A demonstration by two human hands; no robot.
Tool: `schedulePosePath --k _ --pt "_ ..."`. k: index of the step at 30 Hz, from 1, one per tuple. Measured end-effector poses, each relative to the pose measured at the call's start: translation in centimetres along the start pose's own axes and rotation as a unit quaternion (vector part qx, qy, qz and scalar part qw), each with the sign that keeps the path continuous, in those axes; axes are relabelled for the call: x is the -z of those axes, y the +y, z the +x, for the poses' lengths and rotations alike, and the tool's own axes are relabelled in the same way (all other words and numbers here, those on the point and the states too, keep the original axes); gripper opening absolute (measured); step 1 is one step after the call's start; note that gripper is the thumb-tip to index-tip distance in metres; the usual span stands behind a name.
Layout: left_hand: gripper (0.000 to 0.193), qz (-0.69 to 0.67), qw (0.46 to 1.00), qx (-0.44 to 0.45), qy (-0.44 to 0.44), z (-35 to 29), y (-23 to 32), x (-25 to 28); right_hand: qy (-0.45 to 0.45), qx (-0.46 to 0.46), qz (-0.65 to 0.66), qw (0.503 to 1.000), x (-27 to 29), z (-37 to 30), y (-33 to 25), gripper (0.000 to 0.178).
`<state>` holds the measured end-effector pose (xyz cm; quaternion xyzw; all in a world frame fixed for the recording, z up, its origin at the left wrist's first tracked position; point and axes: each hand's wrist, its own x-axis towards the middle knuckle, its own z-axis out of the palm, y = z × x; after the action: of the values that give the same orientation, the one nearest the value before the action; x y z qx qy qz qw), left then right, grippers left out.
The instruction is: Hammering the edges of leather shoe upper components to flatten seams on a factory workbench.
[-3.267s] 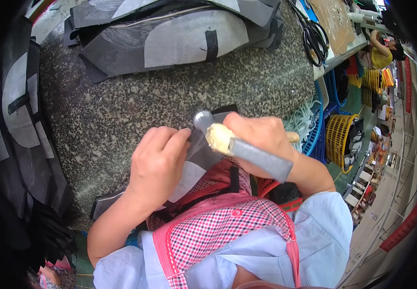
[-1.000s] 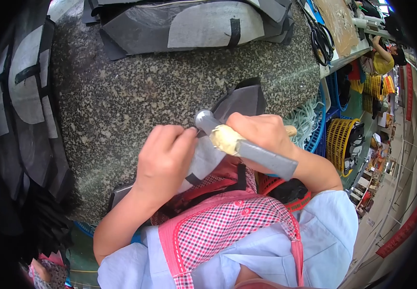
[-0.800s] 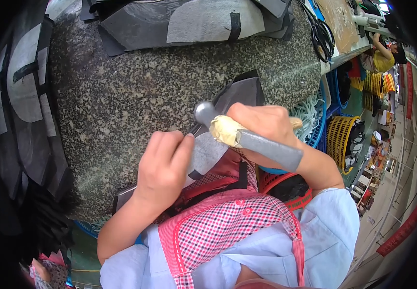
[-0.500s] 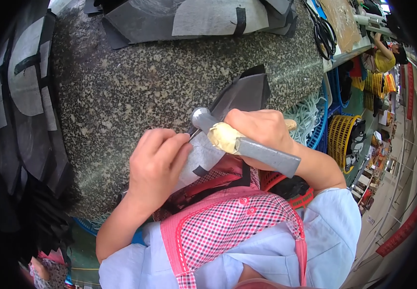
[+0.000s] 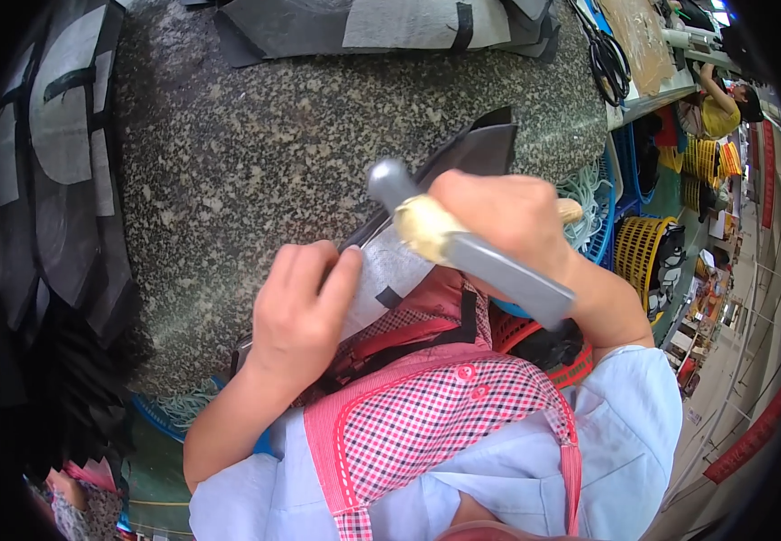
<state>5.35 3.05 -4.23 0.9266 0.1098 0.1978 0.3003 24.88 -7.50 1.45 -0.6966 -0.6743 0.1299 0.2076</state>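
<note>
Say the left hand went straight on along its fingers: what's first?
Past the piece under its fingers, the left hand would probably meet the hammer, rounded end first. The hammer seems raised off the piece, but depth is unclear; the hand might pass beneath.

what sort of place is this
Most likely a factory workshop: the right hand grips a hammer over a dark grey piece, similar pieces lie stacked on the speckled slab, and a loaded yellow basket sits to the right.

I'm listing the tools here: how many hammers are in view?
1: the hammer, gripped in the right hand over the grey piece. Others may be hidden among the background clutter.
</note>
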Motion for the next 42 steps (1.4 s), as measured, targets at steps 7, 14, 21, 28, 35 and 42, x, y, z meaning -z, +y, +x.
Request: schedulePosePath --k 7,14,21,28,35,42 --pt "0.031 0.039 0.998 -0.05 0.028 0.3 -0.5 -1.1 0.034 0.005 -0.08 0.996 0.1 -0.3 1.7 0.016" --pt "0.026 0.032 0.998 -0.061 -0.003 7.0 -0.6 -3.0 0.091 -0.085 0.012 0.992 0.8 -0.9 3.3 0.02" --pt "0.022 0.012 0.998 -0.02 0.052 4.8 -1.1 -2.6 0.021 -0.102 0.018 0.994 2.4 0.7 4.4 0.017" --pt "0.022 0.026 0.998 -0.001 0.056 5.1 -1.1 -2.0 0.007 -0.048 0.038 0.998 0.2 -0.4 3.6 0.017" --pt "0.028 0.09 0.995 -0.045 0.014 3.9 -0.8 -1.0 0.012 -0.043 0.033 0.998 1.0 0.1 3.6 0.018" --pt "0.022 0.182 0.977 -0.111 0.03 3.7 -0.6 -1.5 0.035 -0.02 0.041 0.998 -0.2 0.1 3.0 0.022"
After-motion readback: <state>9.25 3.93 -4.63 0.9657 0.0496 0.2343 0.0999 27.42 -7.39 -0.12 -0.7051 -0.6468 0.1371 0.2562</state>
